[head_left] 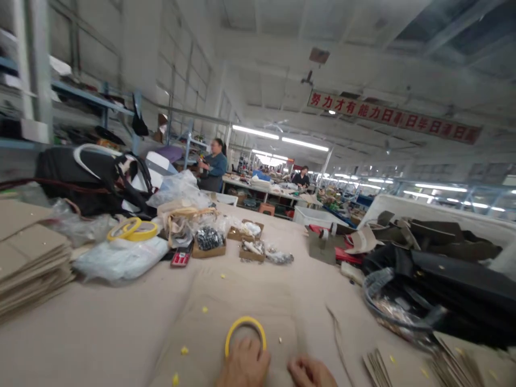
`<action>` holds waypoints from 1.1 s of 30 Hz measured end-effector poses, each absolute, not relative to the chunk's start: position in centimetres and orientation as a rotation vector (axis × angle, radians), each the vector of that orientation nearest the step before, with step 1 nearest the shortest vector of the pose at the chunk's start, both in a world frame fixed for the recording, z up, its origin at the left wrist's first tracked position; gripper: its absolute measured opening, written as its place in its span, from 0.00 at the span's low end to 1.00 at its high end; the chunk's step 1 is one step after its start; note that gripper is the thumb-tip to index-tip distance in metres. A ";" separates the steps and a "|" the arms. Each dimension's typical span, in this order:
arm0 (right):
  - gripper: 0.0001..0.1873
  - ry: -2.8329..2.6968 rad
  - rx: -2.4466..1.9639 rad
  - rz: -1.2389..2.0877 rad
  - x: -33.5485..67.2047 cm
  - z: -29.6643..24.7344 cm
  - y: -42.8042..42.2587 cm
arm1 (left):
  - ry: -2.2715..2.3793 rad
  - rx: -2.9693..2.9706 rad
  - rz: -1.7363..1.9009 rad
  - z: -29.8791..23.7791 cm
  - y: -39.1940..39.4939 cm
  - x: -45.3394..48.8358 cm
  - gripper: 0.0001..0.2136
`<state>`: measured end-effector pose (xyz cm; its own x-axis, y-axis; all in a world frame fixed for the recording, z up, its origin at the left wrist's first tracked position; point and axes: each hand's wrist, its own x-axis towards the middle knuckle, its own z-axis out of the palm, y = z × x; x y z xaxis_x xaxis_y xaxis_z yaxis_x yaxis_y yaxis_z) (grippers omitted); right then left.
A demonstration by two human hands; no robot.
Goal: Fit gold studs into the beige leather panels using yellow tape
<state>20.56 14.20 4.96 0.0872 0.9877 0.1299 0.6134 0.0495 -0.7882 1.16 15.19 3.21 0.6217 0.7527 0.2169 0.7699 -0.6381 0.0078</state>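
A roll of yellow tape (231,334) is at the bottom middle, over a flat tan sheet (245,293). My left hand (244,363) is closed on its near side, fingers curled over the ring. Just to the right, by the sheet's edge, my right hand (311,372) has its fingertips pressed together; whatever they may hold does not show. Small yellow bits (184,350) dot the sheet, mostly along its left side.
Stacked tan pieces (32,258) stand at left, beside a plastic-wrapped bundle (121,260) carrying more yellow tape rolls (141,231). Small boxes of hardware (209,247) sit ahead. Black bags (455,285) and more tan pieces (382,368) lie right. Two people work farther back.
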 end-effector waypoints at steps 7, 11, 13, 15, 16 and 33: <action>0.09 -1.466 -1.759 0.832 23.1 2.2 12.3 | -1.211 -3.086 -0.271 2.7 13.2 -0.1 0.13; 0.08 -1.454 -1.707 0.774 23.0 2.2 11.9 | -1.103 -3.150 -0.446 2.9 12.9 -1.5 0.13; 0.11 -1.452 -1.666 0.743 22.6 2.7 11.0 | -1.006 -3.146 -0.754 3.0 12.9 -1.7 0.13; 0.13 -1.442 -1.599 0.748 21.8 3.3 9.6 | -0.876 -3.099 -1.084 3.1 12.8 -1.7 0.12; 0.14 -1.443 -1.544 0.760 21.4 3.6 8.8 | -0.825 -3.063 -1.198 3.2 12.7 -1.7 0.11; 0.10 -1.858 -1.044 0.132 16.9 2.5 7.6 | -0.836 -3.176 -1.170 3.2 10.6 -0.9 0.08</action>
